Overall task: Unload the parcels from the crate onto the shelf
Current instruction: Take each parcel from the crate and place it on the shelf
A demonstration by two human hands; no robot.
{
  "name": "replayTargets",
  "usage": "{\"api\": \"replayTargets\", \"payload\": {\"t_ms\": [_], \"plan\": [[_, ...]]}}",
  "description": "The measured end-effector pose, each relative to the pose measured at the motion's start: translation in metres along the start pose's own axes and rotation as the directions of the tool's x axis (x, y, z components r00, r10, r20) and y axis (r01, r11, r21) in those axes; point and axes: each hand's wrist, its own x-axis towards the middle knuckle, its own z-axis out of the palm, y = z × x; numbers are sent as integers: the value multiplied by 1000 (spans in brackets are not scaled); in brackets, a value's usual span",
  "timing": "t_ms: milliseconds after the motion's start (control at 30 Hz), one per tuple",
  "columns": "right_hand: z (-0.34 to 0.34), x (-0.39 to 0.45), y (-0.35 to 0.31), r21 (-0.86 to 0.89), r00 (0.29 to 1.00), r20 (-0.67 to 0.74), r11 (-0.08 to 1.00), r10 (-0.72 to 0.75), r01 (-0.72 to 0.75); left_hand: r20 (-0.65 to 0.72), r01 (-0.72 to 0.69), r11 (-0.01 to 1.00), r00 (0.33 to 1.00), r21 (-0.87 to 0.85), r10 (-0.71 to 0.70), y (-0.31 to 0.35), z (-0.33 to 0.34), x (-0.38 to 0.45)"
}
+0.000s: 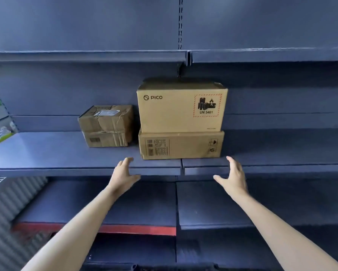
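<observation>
From the head camera, three parcels sit on the blue shelf (56, 153): a crumpled small box (105, 127) to the left, and just beside it a stack of two, the PICO carton (181, 108) resting on a flatter long box (181, 145). The crate itself is not in this view, so how many parcels are left to unload cannot be told. Both hands are spread with relaxed fingers and hold nothing: the left hand (125, 173) hovers at the shelf's front lip, below and to the left of the long box, and the right hand (232, 173) hovers in front of the lip near that box's right corner, neither one touching cardboard. The likely trouble lies in the stack. The long box stands close to the front edge of the shelf and straddles the seam between two shelf panels, so a nudge from either hand, or from another parcel being slid in, could push it forward or tilt it. The PICO carton is taller than its base and carries a lithium-battery warning label, so a fall from there would matter. The small box already looks dented and would probably crush further under added weight.
</observation>
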Motion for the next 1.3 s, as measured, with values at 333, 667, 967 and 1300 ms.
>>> {"api": "replayTargets", "payload": {"t_ms": [333,667,967,1300], "plan": [[73,-165,80,-118,888,417,981,192,-156,326,162,905,896,394,-302,-113,76,-146],[138,-252,126,-194,700,641,949,315,-249,529,107,870,756,482,-386,-190,156,-217],[237,-305,200,-290,556,729,916,400,-278,637,116,867,633,484,-440,-292,243,-253],[366,-354,295,-274,508,780,929,366,-249,583,182,858,664,480,-468,-416,337,-262]]}}
